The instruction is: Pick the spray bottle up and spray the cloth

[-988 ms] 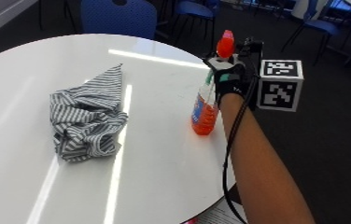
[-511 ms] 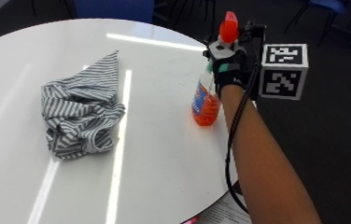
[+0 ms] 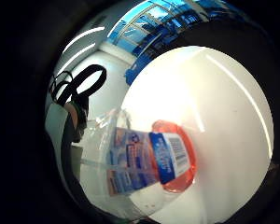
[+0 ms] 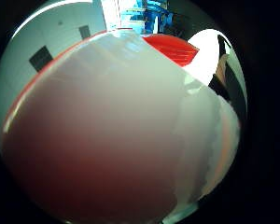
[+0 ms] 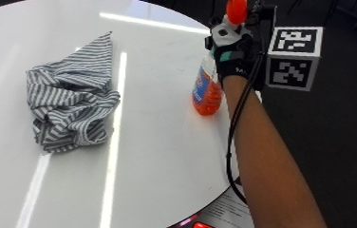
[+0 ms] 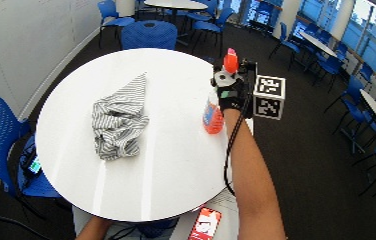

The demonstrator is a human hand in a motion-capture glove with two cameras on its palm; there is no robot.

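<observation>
On the round white surface (image 5: 153,156) I see a spray bottle (image 5: 207,92) standing up near the right edge. It has orange liquid at the bottom, a blue and white label, and an orange top. My right hand (image 5: 234,59) in the black glove is on the upper part of the bottle, just under the orange top. From the outside view the hand looks wrapped round the bottle neck, with its back toward me, so I see the fingers only a little. The bottle's bottom looks like it touches the surface, but I cannot tell for sure.

From the little finger side of the palm, I look down along the spray bottle (image 3: 144,163) to its orange bottom, with the white surface (image 3: 224,116) beyond it. From the thumb side, the bottle (image 4: 112,135) fills almost all I can see, very close to the palm.

A striped grey and white cloth (image 5: 71,99) lies crumpled on the left part of the surface, well apart from the bottle. My bare arm (image 5: 267,156) reaches in from the near right.
</observation>
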